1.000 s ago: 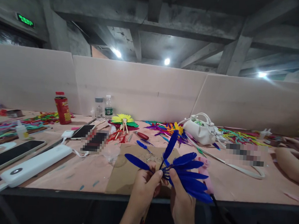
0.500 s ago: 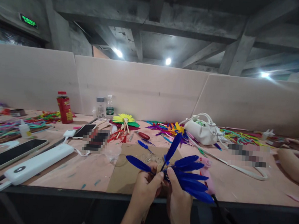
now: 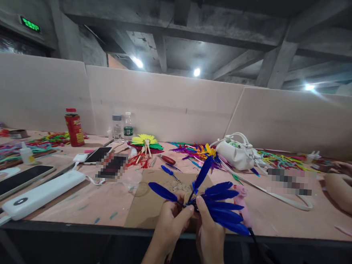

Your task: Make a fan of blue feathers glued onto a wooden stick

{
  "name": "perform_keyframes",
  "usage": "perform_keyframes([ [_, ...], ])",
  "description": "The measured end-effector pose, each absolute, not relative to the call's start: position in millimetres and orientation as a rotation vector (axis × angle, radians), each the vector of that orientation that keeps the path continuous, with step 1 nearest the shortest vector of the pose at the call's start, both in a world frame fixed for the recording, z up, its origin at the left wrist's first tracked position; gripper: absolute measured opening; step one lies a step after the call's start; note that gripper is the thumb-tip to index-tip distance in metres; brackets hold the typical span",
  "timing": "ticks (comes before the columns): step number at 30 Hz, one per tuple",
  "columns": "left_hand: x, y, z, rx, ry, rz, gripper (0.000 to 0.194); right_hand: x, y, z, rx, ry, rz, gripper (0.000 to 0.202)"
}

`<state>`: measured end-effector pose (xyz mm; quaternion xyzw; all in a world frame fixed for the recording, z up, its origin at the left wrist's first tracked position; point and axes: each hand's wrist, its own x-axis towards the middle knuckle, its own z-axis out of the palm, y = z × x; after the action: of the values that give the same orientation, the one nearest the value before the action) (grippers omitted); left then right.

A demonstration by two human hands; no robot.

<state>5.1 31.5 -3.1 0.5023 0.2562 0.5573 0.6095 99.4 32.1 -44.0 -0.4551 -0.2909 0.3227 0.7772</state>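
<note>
Between my two hands is a fan of dark blue feathers (image 3: 223,206), spreading mostly to the right, with one feather upright and one pointing left. My left hand (image 3: 174,220) is closed around the feather bases, its thumb pressed near the centre. My right hand (image 3: 210,227) pinches the same cluster from the right, thumb on top. The fingertips hide how the quills join. Beneath is a brown cardboard sheet (image 3: 143,208) with crumbs on it. A loose blue feather (image 3: 167,170) lies on its far part. A pink glue gun (image 3: 241,197) lies just right of the feathers, partly covered.
On the left are a white power bank (image 3: 45,195), a phone (image 3: 15,183) and a red bottle (image 3: 74,129). Farther back are a yellow feather flower (image 3: 145,140), red-handled pliers (image 3: 168,159) and a white handbag (image 3: 235,152). Another person's arm (image 3: 345,192) rests at the right.
My hands and the blue feathers stay almost in place, with my thumbs shifting very slightly at the centre. The whole view has drifted a little.
</note>
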Motion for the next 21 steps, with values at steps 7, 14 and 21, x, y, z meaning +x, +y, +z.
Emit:
perform_keyframes([
  [7,8.6,27.8,4.5,1.135,0.647,1.355,0.04,94.0,24.8,-30.4,-1.06,-0.571,0.722,0.059],
  [14,8.1,36.0,-4.3,1.122,0.625,1.342,0.044,95.0,27.3,-32.9,-1.116,-0.568,0.716,0.057],
  [21,7.2,36.5,-5.4,1.162,0.631,1.357,0.04,93.2,24.4,-30.1,-1.08,-0.591,0.713,0.056],
])
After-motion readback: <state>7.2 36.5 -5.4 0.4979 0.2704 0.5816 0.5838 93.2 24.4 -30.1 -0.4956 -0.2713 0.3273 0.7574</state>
